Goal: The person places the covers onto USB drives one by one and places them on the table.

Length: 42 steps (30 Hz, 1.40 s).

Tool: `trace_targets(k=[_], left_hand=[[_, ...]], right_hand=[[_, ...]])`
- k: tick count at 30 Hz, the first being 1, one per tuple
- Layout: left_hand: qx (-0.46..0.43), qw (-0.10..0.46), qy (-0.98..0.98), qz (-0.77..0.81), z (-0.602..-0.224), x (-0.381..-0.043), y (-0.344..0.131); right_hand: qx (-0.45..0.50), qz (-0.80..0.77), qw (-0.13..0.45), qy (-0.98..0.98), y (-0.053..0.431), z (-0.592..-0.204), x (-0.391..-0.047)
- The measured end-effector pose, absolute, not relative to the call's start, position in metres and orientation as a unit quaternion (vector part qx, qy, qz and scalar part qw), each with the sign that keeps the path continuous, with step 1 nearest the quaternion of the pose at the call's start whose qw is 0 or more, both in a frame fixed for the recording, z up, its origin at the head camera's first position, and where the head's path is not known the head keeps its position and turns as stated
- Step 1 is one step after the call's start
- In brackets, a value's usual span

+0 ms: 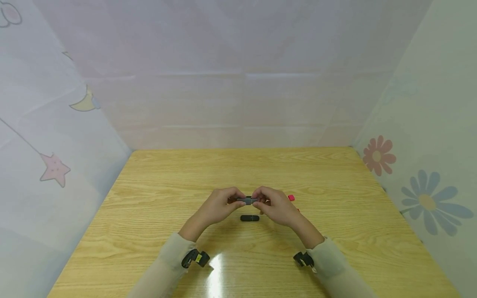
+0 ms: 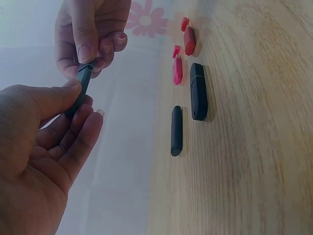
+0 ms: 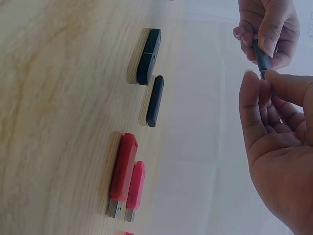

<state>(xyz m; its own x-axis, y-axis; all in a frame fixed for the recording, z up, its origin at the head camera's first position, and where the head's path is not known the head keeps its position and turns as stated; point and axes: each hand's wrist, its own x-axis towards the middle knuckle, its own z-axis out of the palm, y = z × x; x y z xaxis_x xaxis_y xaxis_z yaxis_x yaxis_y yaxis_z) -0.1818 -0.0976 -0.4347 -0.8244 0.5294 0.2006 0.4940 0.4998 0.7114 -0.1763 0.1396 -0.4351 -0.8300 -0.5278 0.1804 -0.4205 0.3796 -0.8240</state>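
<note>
Above the table, both hands hold a dark grey USB flash drive (image 2: 83, 83). My left hand (image 1: 220, 204) pinches its body between thumb and fingers. At the other end, my right hand (image 1: 276, 205) pinches the tip with thumb and forefinger; its fingertips cover that end. Below the hands lie a black capped USB flash drive (image 2: 198, 93) and a slimmer black stick (image 2: 176, 131), side by side. A red USB flash drive (image 3: 124, 166) and a pink one (image 3: 136, 185) lie with their metal plugs bare.
Near the bare plugs are a red cap (image 2: 185, 23) and a pink cap (image 2: 176, 50). The wood-grain table (image 1: 179, 174) meets pale printed curtains (image 1: 242, 111) at the back and sides. Each wrist wears a small black camera.
</note>
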Motion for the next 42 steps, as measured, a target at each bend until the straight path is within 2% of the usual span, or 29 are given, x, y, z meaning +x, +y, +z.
trace_targets(k=[42], left_hand=[[0.300, 0.021, 0.863, 0.407, -0.4333, -0.1801, -0.0970]], right_hand=[[-0.262, -0.480, 0.065, 0.834, 0.1357, -0.4325, -0.1730]])
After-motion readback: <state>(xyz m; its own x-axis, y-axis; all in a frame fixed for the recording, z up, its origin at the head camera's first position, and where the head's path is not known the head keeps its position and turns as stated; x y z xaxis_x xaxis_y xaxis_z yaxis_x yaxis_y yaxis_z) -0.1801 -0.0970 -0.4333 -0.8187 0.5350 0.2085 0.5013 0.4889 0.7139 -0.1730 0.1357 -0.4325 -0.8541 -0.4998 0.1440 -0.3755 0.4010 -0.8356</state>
